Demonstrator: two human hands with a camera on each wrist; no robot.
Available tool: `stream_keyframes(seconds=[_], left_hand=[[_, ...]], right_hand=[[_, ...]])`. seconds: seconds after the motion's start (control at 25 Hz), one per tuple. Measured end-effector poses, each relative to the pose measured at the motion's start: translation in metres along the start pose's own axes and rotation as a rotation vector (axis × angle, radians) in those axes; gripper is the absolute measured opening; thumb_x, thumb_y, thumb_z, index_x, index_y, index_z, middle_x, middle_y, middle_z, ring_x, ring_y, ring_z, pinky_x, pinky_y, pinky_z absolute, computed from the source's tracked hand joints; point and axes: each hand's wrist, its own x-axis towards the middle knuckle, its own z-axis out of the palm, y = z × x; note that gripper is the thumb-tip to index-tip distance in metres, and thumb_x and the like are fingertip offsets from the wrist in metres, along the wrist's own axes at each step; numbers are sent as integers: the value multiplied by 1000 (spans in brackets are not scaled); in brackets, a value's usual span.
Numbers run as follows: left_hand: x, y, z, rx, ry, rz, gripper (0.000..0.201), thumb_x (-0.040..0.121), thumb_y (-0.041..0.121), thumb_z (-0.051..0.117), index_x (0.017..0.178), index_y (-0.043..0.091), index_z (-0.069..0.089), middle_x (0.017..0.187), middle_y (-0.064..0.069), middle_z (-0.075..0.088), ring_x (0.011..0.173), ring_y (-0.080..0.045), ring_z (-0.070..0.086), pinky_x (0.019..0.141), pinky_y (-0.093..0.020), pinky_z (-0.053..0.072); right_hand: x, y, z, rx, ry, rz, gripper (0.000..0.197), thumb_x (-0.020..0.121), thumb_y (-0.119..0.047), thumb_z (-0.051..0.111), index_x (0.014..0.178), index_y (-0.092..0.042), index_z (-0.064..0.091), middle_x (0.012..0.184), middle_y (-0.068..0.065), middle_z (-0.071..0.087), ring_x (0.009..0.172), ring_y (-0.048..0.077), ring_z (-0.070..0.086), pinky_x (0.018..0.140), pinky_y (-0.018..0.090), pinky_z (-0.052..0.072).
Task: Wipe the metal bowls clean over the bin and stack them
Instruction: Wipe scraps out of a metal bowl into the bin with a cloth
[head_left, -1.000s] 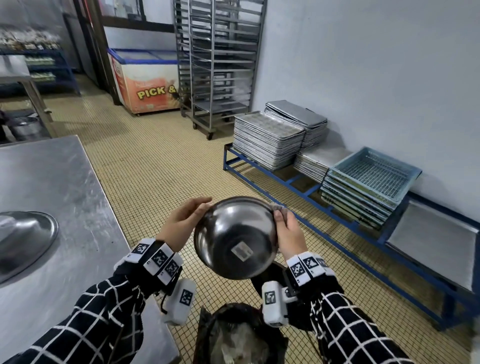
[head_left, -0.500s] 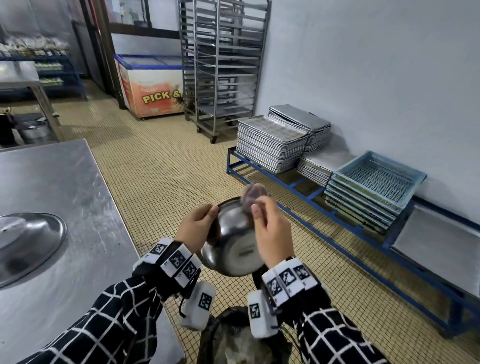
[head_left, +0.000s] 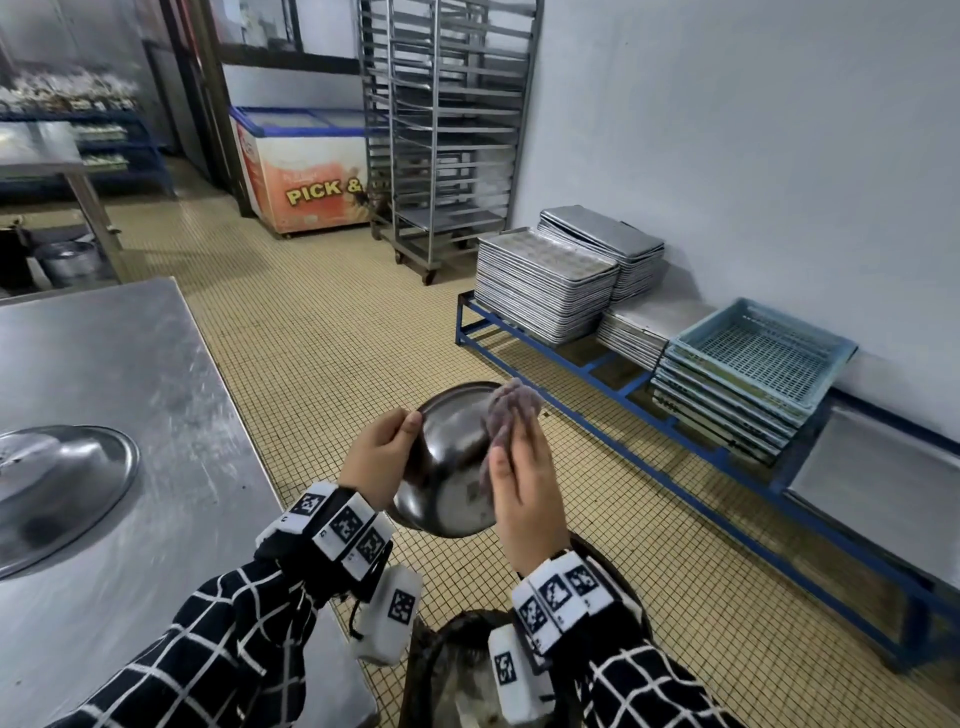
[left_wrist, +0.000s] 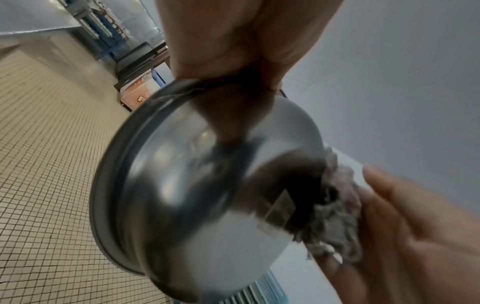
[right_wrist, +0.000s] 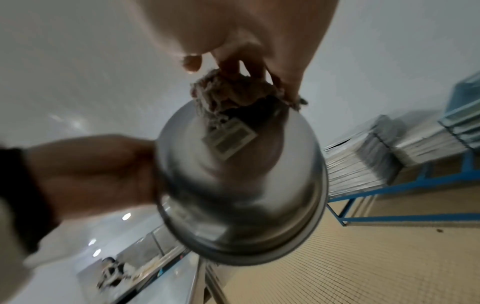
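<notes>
Bowl (head_left: 449, 467) rim in left fingers (head_left: 396, 423); cloth (head_left: 511, 408) against underside.

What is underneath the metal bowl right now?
A black-lined bin sits below the bowl. Pale scraps show inside, but both wrists cover most of its opening.

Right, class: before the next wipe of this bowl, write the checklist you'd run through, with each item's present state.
1. Left hand grips the bowl by its rim: ok.
2. Right hand presses the cloth on the bowl's outside: ok.
3. Bin below the hands: ok.
4. Bowl's inside clean: cannot tell, it faces away.
5. Outside free of sticker: not ok, one sits on the base.
</notes>
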Motion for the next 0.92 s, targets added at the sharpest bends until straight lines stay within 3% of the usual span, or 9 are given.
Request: stream_keyframes(seconds=[0.08,0.2,0.28,0.32,0.4,0.48,0.56,0.76,0.92], left_hand=[[-1,-1,4,28,-45,12,20,97,26,49,80,19,58,86,-10,64,82,-25,59,80,-38,50],[-4,2,6,63,-111,40,22,95,31,51,83,14,60,87,-11,65,81,-26,61,78,-38,51],[-4,1,6,58,-92,42,26,94,34,51,86,11,62,90,-15,66,86,-30,61,81,-40,51],[-4,0,4,30,-69,23,26,95,35,51,85,14,63,92,-17,67,88,-32,62,83,-41,50],[-3,-6,0,-78,-15,-45,23,94,38,51,84,22,64,95,-14,68,91,-29,62,86,-41,51],[-3,-12,-4,-196,11,-115,24,92,41,51,92,23,66,96,-8,69,92,-26,64,88,-39,52],[-3,-18,-6,-225,-4,-110,23,93,38,50,95,20,65,94,-5,69,90,-25,64,84,-36,53],[2,-25,-9,-129,-102,31,21,96,18,49,114,25,56,107,0,65,99,-18,63,81,-27,52],[-3,-6,2,78,-317,96,25,95,32,48,120,33,53,107,9,66,98,-7,63,84,-24,51]], right_hand=[[4,-1,10,-224,2,-154,58,96,-50,16,149,-26,11,158,-6,4,145,9,-1,117,33,8],[25,-9,4,-259,68,-85,57,98,-49,17,150,-24,17,158,-4,11,145,12,5,117,32,8],[30,-8,-6,-26,125,136,53,99,-45,23,148,-24,27,152,-3,29,140,16,26,111,33,29],[30,-1,-10,135,158,265,49,100,-44,25,144,-25,34,142,-2,41,130,19,41,100,33,43],[26,23,-11,402,173,516,43,98,-50,30,130,-29,48,118,0,55,103,18,57,76,27,50],[17,42,-7,665,128,704,49,83,-67,45,118,-34,57,117,2,62,102,19,59,87,40,51],[10,47,-7,868,188,772,42,83,-59,54,114,-31,60,115,5,64,106,24,60,95,48,46],[22,26,-50,370,17,456,22,100,-41,34,115,-32,47,99,-11,57,91,8,55,78,26,44],[45,19,-59,-237,-267,104,24,101,-32,35,111,-15,48,95,2,58,87,17,57,59,15,35]])
